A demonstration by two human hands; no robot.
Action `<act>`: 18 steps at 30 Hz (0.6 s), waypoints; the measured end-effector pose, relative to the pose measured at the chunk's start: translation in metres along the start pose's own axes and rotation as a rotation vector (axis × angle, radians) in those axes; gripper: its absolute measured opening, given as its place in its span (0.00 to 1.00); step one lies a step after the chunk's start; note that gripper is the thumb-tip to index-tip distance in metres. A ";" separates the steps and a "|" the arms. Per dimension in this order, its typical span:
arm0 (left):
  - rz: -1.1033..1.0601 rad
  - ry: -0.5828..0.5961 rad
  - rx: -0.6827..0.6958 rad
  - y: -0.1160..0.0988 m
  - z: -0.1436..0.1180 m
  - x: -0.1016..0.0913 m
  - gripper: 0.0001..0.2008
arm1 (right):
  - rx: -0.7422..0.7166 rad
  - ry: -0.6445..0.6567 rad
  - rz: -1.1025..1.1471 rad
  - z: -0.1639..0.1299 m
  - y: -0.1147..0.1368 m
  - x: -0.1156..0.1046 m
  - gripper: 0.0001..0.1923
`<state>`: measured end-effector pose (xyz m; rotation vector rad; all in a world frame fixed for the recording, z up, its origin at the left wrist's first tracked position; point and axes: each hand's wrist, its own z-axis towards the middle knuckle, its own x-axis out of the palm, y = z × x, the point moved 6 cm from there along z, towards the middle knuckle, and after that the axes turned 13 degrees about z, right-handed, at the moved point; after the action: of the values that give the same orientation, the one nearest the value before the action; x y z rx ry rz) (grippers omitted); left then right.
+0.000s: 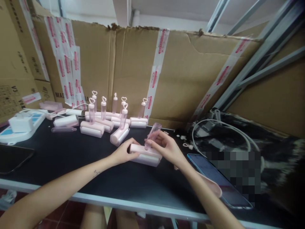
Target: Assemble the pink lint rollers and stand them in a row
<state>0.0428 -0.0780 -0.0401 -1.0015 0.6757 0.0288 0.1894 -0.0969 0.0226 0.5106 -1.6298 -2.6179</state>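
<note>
My left hand [125,152] is closed around the left end of a pink lint roller head [145,156] lying on the black table. My right hand [164,144] pinches a translucent pink handle [155,128], which tilts up to the right from the top of that head. The handle's lower end meets the head; whether it is fixed there I cannot tell. Further back stand several pink lint rollers [92,129] with upright clear handles and heart-shaped loops on top. A loose handle [64,129] lies left of them, beside a roller head [66,121].
A power strip [35,122] with a white charger [21,123] sits on the left, above a dark phone [15,158]. On the right are another phone [221,181], a white cable [224,122] and a small heart loop [187,145]. Taped cardboard [133,63] walls the back.
</note>
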 end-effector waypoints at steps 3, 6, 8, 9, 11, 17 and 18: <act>0.020 0.006 0.023 0.001 0.000 0.001 0.13 | 0.025 0.040 -0.042 -0.002 0.001 0.001 0.15; 0.049 0.016 0.057 0.002 0.001 0.002 0.14 | 0.059 0.112 -0.127 0.000 0.004 0.003 0.14; 0.055 0.019 0.068 0.002 0.001 0.002 0.14 | 0.073 0.155 -0.160 0.001 0.006 0.004 0.13; 0.056 0.019 0.071 0.002 0.001 0.002 0.14 | 0.080 0.174 -0.165 0.001 0.006 0.005 0.12; 0.062 0.014 0.081 0.000 0.000 0.001 0.14 | 0.089 0.190 -0.175 -0.003 0.007 0.005 0.12; 0.108 0.022 0.129 -0.006 -0.002 -0.003 0.14 | 0.046 0.159 -0.250 -0.019 0.009 0.001 0.14; 0.115 0.020 0.124 -0.006 -0.002 -0.003 0.15 | 0.042 0.166 -0.256 -0.020 0.009 0.002 0.14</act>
<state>0.0412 -0.0816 -0.0343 -0.8437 0.7439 0.0766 0.1921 -0.1188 0.0214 0.9713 -1.6695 -2.6262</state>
